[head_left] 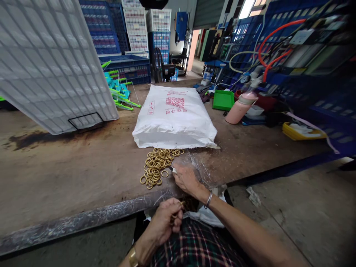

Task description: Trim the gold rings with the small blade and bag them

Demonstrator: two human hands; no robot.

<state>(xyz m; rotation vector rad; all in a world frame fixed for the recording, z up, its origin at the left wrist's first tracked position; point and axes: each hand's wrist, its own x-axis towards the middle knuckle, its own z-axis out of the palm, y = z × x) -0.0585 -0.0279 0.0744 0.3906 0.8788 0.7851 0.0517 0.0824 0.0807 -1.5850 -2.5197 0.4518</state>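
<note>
A loose heap of brass-coloured rings (157, 163) lies on the wooden table, with one ring (165, 173) at its right side. My right hand (187, 180) rests on the tabletop just right of the heap, fingers bent together. A small white piece with a dark tip (172, 170) shows at its fingertips; I cannot tell what it is. Below the table's front edge, over my lap, my left hand (167, 218) is closed, and brass-coloured rings (182, 203) peek out between its fingers. Behind the heap lies a full white woven sack (172, 115) with red print.
A white plastic crate (55, 66) stands tilted at left, beside green and teal plastic parts (119, 89). A green tray (223, 99), a pink bottle (240, 107) and a yellow tray (302, 131) sit at right. White sacking (208, 215) with a dark opening lies on my lap.
</note>
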